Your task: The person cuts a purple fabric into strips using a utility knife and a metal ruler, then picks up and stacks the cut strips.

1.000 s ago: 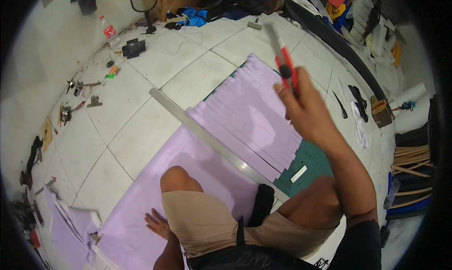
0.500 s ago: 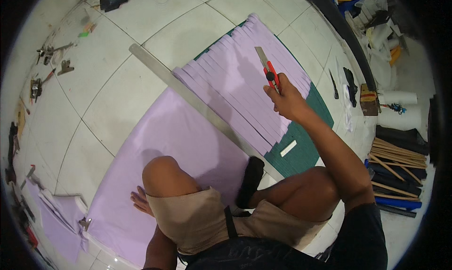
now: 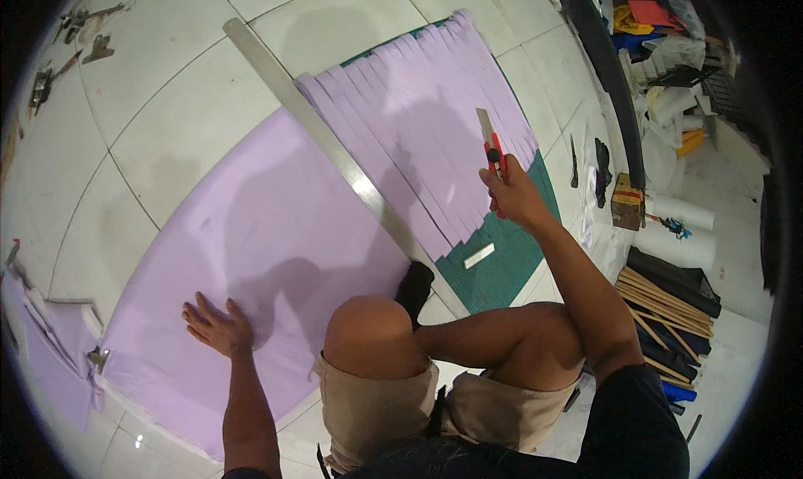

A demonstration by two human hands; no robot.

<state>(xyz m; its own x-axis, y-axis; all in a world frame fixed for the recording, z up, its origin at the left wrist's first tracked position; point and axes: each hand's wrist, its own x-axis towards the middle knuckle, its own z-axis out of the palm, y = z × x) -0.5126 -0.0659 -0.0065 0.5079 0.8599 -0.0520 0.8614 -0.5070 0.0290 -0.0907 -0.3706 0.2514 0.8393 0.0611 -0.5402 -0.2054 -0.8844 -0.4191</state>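
Note:
A wide sheet of lilac fabric [image 3: 276, 228] lies on the tiled floor. My left hand [image 3: 219, 324] rests flat on it with fingers spread. My right hand [image 3: 517, 193] grips a red utility knife [image 3: 495, 155], its long blade out and pointing away from me, raised over lilac strips [image 3: 418, 94]. Those strips lie overlapped side by side on a green cutting mat [image 3: 502, 262]. Between sheet and strips runs a long metal ruler [image 3: 335, 157]. My dark-socked foot [image 3: 414, 291] is at its near end. A metal clip [image 3: 99, 359] sits at the sheet's left corner.
A small white bar [image 3: 478, 256] lies on the mat. Lilac offcuts [image 3: 50, 345] are at the left. Scissors [image 3: 574, 161], a small box [image 3: 627, 201], white rolls [image 3: 682, 220] and wooden sticks [image 3: 661, 299] stand or lie to the right. Clips and tools [image 3: 99, 48] lie at the far left.
My left hand has come out from beside my knee and moved forward onto the sheet. My knees have shifted right. The right hand still holds the knife, slightly lower in view.

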